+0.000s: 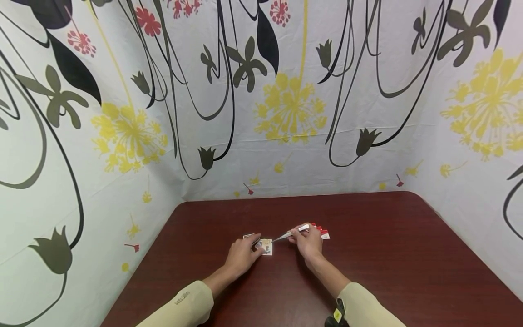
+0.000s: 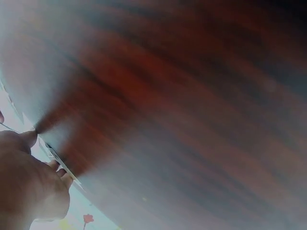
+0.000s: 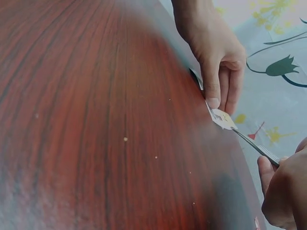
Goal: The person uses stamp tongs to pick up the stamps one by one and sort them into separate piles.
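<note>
Two bare hands at dark-red surface. Right hand pinches slim tweezers, tip touching right edge of small printed sheet. Sheet lies on surface, between hands; left hand, fingers extended, presses it with thumb, covering its left part. Second paper piece mostly hidden behind left fingers. Red-and-white pieces beyond right hand, partly covered; packets or loose cards, cannot tell. Sheet's print too small to read. Right hand cut off in right wrist view.
</note>
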Tool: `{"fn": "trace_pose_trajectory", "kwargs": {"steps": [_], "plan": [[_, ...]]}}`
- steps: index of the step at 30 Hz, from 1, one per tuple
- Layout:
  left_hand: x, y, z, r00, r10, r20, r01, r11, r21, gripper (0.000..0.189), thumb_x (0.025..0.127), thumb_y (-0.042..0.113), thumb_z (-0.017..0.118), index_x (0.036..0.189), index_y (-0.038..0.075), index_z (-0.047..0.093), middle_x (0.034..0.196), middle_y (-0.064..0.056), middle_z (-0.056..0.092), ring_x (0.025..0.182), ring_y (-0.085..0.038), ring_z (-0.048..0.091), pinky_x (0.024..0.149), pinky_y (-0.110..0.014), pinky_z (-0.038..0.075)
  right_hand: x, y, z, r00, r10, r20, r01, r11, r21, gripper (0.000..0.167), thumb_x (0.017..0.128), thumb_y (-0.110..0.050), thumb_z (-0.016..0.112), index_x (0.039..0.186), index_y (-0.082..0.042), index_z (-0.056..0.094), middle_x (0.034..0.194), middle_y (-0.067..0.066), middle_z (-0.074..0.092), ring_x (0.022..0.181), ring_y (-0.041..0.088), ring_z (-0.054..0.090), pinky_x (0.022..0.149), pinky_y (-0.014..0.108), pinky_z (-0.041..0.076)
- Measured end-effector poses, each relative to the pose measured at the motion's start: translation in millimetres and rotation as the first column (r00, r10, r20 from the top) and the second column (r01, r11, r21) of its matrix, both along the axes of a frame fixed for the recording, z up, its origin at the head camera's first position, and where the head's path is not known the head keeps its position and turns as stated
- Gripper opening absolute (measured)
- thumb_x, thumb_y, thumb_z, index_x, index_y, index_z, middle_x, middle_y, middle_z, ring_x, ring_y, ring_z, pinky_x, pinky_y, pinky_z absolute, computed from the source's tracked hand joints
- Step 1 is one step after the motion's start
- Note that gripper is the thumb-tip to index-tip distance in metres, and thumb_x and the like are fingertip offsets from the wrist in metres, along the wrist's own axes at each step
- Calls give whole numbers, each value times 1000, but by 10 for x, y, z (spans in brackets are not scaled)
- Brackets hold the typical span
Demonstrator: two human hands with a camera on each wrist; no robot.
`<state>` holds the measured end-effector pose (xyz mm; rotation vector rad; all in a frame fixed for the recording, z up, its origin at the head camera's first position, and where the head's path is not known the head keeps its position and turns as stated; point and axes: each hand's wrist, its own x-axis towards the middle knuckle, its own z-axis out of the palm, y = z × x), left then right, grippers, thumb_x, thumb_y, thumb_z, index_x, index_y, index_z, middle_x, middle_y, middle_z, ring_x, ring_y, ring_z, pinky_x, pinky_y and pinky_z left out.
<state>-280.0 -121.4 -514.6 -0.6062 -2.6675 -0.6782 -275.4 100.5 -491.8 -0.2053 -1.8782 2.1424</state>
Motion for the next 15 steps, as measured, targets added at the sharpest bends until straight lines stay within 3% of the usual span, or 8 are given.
{"fn": "trace_pose_trajectory", "kwargs": {"steps": [5, 9, 15], "plan": [[21, 9, 17, 1000, -11, 7, 11, 1000, -3, 45, 95, 24, 82, 135, 4, 72, 121, -11, 77, 85, -20, 72, 81, -46, 59, 0, 51, 23, 1000, -7, -23, 7, 1000, 8, 8, 95, 14, 69, 99, 15, 62, 93, 32, 75, 68, 19, 75, 69, 35, 63], [33, 11, 24, 1000, -14, 12, 14, 1000, 0, 44, 96, 21, 80, 135, 3, 71, 119, -12, 78, 66, -8, 58, 76, -42, 57, 15, 127, 50, 1000, -11, -21, 11, 1000, 6, 8, 95, 14, 70, 99, 15, 63, 95, 32, 75, 69, 19, 75, 72, 37, 63], [30, 4, 11, 1000, -13, -3, 13, 1000, -7, 43, 96, 21, 80, 135, 4, 72, 109, -9, 79, 65, -6, 54, 73, -41, 55, 108, 307, 158, 1000, -8, 4, 7, 998, 69, 10, 97, 7, 73, 102, 12, 65, 98, 28, 77, 73, 21, 78, 75, 38, 63]]}}
